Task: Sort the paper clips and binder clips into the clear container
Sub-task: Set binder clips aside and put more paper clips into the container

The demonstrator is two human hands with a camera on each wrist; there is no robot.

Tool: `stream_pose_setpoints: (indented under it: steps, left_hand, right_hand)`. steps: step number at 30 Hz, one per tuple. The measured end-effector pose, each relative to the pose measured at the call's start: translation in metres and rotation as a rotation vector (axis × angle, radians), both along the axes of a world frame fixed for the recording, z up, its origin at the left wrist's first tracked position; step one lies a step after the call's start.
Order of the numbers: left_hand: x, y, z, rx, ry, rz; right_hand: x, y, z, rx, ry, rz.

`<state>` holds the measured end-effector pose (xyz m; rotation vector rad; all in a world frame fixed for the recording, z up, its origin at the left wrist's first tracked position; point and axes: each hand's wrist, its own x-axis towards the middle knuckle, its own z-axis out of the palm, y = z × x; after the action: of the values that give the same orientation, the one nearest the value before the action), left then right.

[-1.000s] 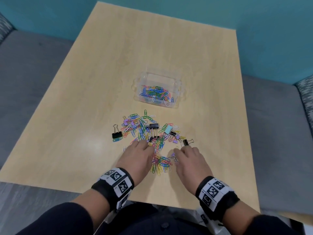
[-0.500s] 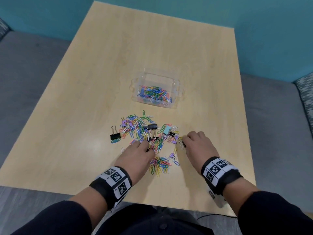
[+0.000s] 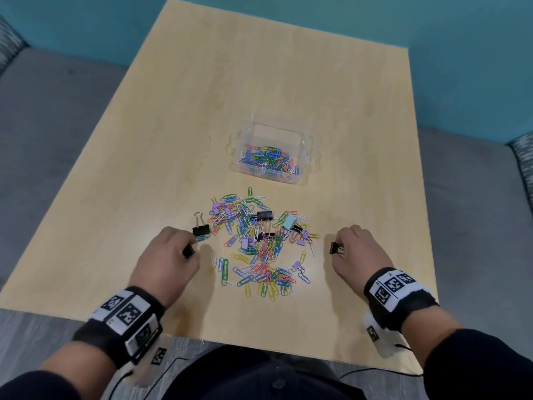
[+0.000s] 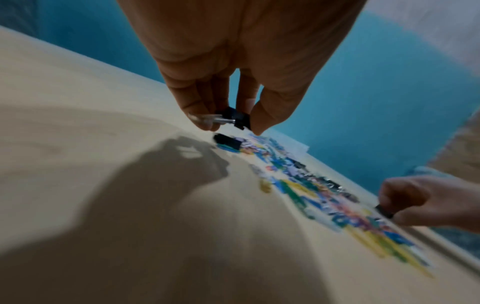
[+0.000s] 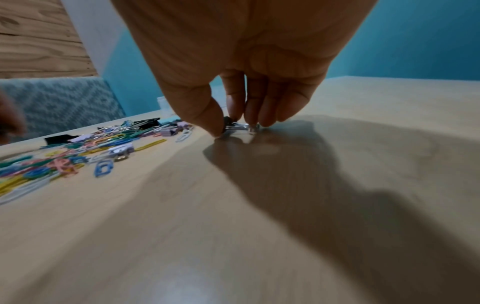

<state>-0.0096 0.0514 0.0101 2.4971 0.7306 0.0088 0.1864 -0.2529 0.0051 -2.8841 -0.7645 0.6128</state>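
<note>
A pile of coloured paper clips (image 3: 261, 249) mixed with black and pastel binder clips lies on the wooden table (image 3: 288, 88). Beyond it stands the clear container (image 3: 307, 160), which holds several paper clips. My left hand (image 3: 190, 251) is at the pile's left edge and pinches a small black binder clip (image 4: 237, 120) just above the table. Another black binder clip (image 3: 201, 230) lies beside that hand. To the right of the pile, my right hand (image 3: 339, 249) pinches a second black binder clip (image 3: 336, 248) low against the table.
The table's near edge (image 3: 259, 346) runs just behind both wrists. A grey bench (image 3: 43, 140) flanks the table on the left and right, with a teal wall (image 3: 432, 21) behind. Bare wood lies on both sides of the pile.
Both hands have moved outward from the pile's middle, the left to the left edge and the right to the right. Each now pinches a black binder clip.
</note>
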Motion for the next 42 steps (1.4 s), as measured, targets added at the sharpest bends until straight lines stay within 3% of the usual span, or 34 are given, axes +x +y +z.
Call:
stream_pose_setpoints:
  steps: [2,7,13,18,23,26,32,42]
  left_hand:
    - [-0.007,0.011,-0.006,0.059,0.049,-0.024]
    - [-0.012,0.011,-0.01,0.267,0.077,-0.223]
    - [-0.008,-0.034,-0.009,0.324,-0.032,-0.444]
    - [-0.011,-0.043,-0.015,0.294,-0.001,-0.476]
    - [-0.007,-0.042,-0.017,0.279,0.038,-0.493]
    - [-0.006,-0.04,-0.016,0.286,0.021,-0.485]
    - [-0.009,-0.032,-0.017,0.303,-0.035,-0.453]
    - [-0.011,-0.032,-0.015,0.291,-0.04,-0.473]
  right_hand:
    - [0.001,-0.002,0.002,-0.008,-0.066,0.01]
    - [-0.017,0.012,-0.001,-0.056,-0.169,0.369]
    - [-0.042,0.013,-0.003,-0.111,-0.184,0.361]
    - [-0.02,0.026,0.007,-0.052,-0.149,0.26]
    - [0.015,0.043,0.009,-0.124,-0.093,0.536]
    - [0.017,0.04,0.01,-0.188,-0.126,0.599]
    - [-0.014,0.01,0.008,-0.31,-0.217,0.606]
    - [-0.065,-0.013,-0.003,-0.104,-0.272,0.506]
